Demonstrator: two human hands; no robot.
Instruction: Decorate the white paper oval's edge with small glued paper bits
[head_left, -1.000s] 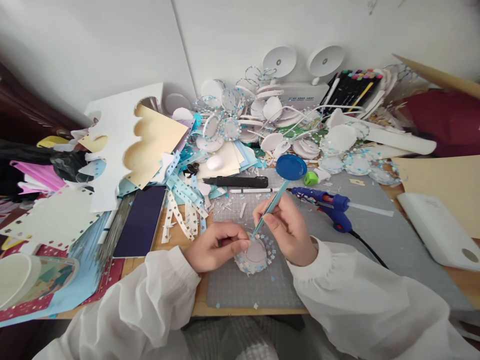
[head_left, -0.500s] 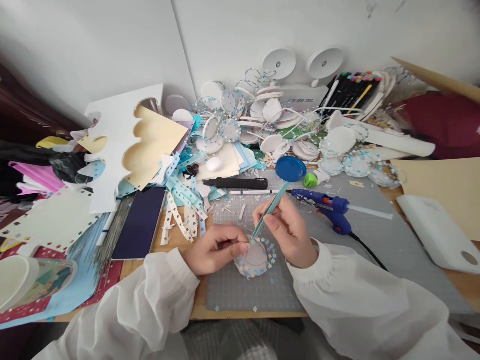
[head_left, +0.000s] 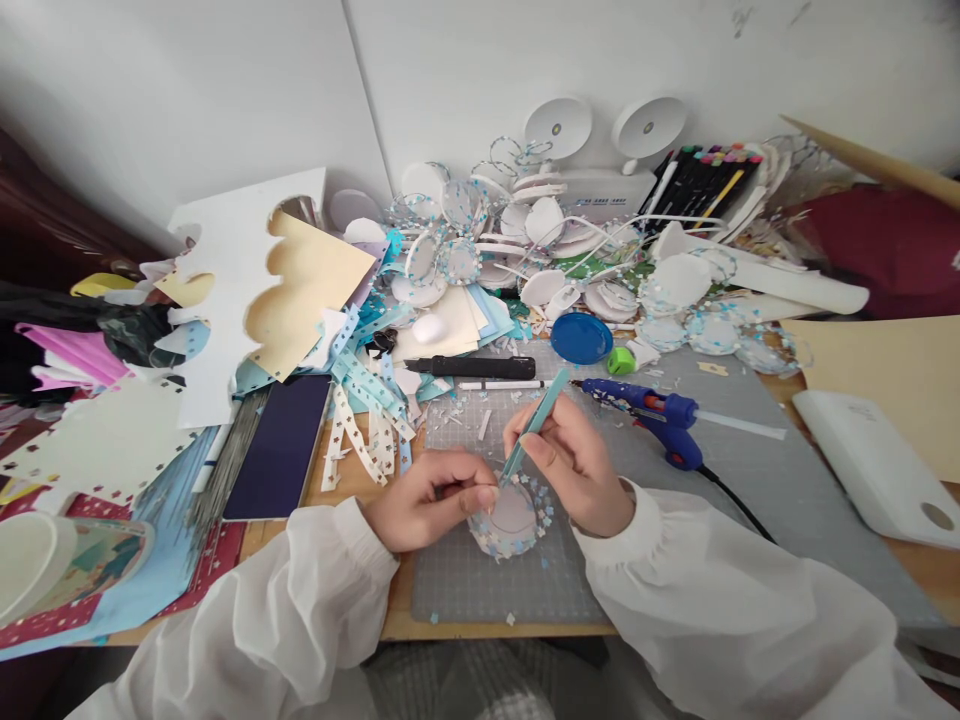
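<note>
My right hand (head_left: 574,465) grips a pair of teal tweezers (head_left: 546,408), their tips pointing down toward the fingertips of my left hand. The thumb and forefinger of my left hand (head_left: 442,497) are pinched on what looks like a thin wire, whose curve shows across a round white disc. That disc (head_left: 516,506) lies on the grey cutting mat (head_left: 480,590), ringed by small blue and white paper stars. My left fingers cover its left edge. Whether the tweezer tips hold a star is too small to tell.
A blue glue gun (head_left: 645,400) rests on the mat at right, its cord running forward. Behind are a blue lid (head_left: 581,338), a black pen-like tool (head_left: 480,367) and piled white discs (head_left: 525,220). At left lie a phone (head_left: 279,447), punched paper strips (head_left: 367,420) and a cup (head_left: 67,560).
The upper end of the tweezers has dropped and swung slightly left as my right hand shifted a little. My left hand and the disc have stayed nearly still.
</note>
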